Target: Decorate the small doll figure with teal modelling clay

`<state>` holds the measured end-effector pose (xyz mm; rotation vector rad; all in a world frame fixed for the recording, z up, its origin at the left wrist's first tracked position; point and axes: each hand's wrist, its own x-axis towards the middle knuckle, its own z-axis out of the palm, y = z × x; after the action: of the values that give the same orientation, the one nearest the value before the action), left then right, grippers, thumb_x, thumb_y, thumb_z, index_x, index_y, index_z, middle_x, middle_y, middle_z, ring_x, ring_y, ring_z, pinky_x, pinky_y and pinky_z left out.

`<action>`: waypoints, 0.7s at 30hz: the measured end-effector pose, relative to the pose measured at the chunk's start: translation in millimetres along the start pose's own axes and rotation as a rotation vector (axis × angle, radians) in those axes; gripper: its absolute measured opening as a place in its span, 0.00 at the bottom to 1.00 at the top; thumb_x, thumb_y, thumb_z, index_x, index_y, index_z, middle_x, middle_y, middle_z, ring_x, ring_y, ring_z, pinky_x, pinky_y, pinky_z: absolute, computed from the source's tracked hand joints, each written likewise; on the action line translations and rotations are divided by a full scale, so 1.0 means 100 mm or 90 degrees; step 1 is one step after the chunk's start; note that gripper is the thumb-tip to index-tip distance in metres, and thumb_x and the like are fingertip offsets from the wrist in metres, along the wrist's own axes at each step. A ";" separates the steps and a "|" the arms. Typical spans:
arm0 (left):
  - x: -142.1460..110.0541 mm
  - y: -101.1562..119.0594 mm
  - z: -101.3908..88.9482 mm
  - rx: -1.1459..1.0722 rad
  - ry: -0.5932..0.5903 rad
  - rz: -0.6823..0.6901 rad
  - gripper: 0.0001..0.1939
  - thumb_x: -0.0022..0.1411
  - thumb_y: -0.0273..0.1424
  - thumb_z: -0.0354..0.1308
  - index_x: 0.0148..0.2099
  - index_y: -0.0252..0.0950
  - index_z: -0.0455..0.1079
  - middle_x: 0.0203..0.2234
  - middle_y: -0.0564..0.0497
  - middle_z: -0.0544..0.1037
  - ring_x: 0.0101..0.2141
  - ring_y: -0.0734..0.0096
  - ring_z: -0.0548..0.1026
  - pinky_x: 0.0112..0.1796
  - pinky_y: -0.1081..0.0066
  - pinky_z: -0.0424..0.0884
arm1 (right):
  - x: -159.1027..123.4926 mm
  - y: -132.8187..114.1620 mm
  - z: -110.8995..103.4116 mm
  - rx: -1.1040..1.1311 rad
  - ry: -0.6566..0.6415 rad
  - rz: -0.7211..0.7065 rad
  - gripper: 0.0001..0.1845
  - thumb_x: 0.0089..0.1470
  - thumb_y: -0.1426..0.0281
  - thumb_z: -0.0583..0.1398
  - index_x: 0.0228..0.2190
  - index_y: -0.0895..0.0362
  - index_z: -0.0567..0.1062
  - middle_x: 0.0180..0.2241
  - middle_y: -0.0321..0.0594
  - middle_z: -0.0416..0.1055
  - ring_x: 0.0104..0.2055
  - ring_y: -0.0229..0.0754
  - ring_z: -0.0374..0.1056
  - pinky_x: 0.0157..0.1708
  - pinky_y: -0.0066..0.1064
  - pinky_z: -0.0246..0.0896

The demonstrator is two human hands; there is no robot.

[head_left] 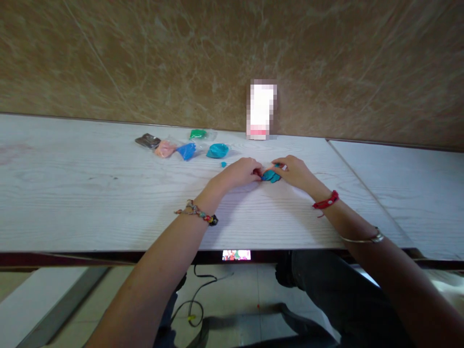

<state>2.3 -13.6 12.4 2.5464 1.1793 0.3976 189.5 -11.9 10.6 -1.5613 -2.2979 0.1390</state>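
Note:
A flat, lobed piece of teal modelling clay point(271, 176) lies on the white wood-grain table point(145, 208), with small bits of darker blue and orange-pink at its edge. My left hand point(246, 171) has its fingers curled in a pinch at the clay's left edge, where a dark blue bit shows. On the other side, my right hand point(293, 170) grips the clay's upper right edge between thumb and fingers. A small loose lump of teal clay point(224, 164) sits to the left of my left hand. The fingertips partly hide the clay.
Behind my left hand lie clear bags of clay: teal point(218, 151), blue point(187, 151), pink point(166, 149), dark grey point(148, 140) and green point(197, 134). A phone-like, pixelated bright screen point(261, 111) leans against the marbled wall point(163, 63). A cable point(197, 302) lies on the floor.

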 end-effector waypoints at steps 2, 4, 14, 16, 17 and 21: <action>0.00 0.02 0.00 0.063 0.000 0.030 0.08 0.58 0.26 0.55 0.38 0.33 0.74 0.32 0.48 0.76 0.34 0.70 0.72 0.36 0.73 0.64 | 0.00 0.01 0.02 -0.001 0.000 -0.006 0.16 0.53 0.68 0.58 0.43 0.61 0.76 0.36 0.49 0.72 0.35 0.43 0.68 0.38 0.33 0.60; 0.00 0.03 0.00 0.109 0.000 0.044 0.09 0.59 0.27 0.53 0.39 0.33 0.74 0.32 0.47 0.76 0.34 0.69 0.72 0.34 0.73 0.64 | 0.00 -0.02 0.03 -0.004 -0.017 -0.008 0.16 0.53 0.70 0.58 0.42 0.61 0.77 0.36 0.49 0.72 0.36 0.43 0.68 0.38 0.32 0.60; -0.01 -0.05 -0.03 0.033 -0.003 0.016 0.06 0.54 0.26 0.59 0.36 0.33 0.74 0.30 0.50 0.76 0.32 0.72 0.72 0.33 0.74 0.64 | 0.06 -0.05 -0.01 0.037 -0.012 0.156 0.23 0.53 0.68 0.59 0.49 0.64 0.70 0.39 0.51 0.74 0.41 0.45 0.69 0.41 0.33 0.61; -0.01 -0.08 -0.04 0.001 0.004 0.002 0.06 0.54 0.27 0.60 0.36 0.32 0.74 0.30 0.50 0.76 0.31 0.72 0.72 0.33 0.74 0.64 | 0.09 -0.04 0.01 0.054 -0.005 0.157 0.24 0.50 0.68 0.61 0.49 0.64 0.69 0.39 0.50 0.74 0.41 0.45 0.69 0.42 0.34 0.62; -0.01 -0.09 -0.03 -0.009 0.014 -0.007 0.08 0.54 0.28 0.60 0.38 0.32 0.74 0.30 0.49 0.76 0.31 0.72 0.72 0.33 0.74 0.65 | 0.11 -0.04 0.02 0.067 0.000 0.154 0.25 0.48 0.69 0.62 0.49 0.63 0.70 0.39 0.49 0.74 0.41 0.45 0.69 0.41 0.33 0.62; 0.01 -0.07 0.01 -0.021 0.045 -0.007 0.12 0.58 0.28 0.55 0.45 0.31 0.72 0.36 0.46 0.76 0.36 0.70 0.72 0.38 0.71 0.67 | 0.16 -0.03 0.07 0.181 0.012 0.172 0.27 0.44 0.73 0.63 0.48 0.60 0.69 0.37 0.44 0.73 0.36 0.40 0.69 0.35 0.31 0.64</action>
<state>-1.9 -8.7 9.2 2.5152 1.2003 0.5033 179.6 2.6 9.0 -1.7009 -1.9402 0.4939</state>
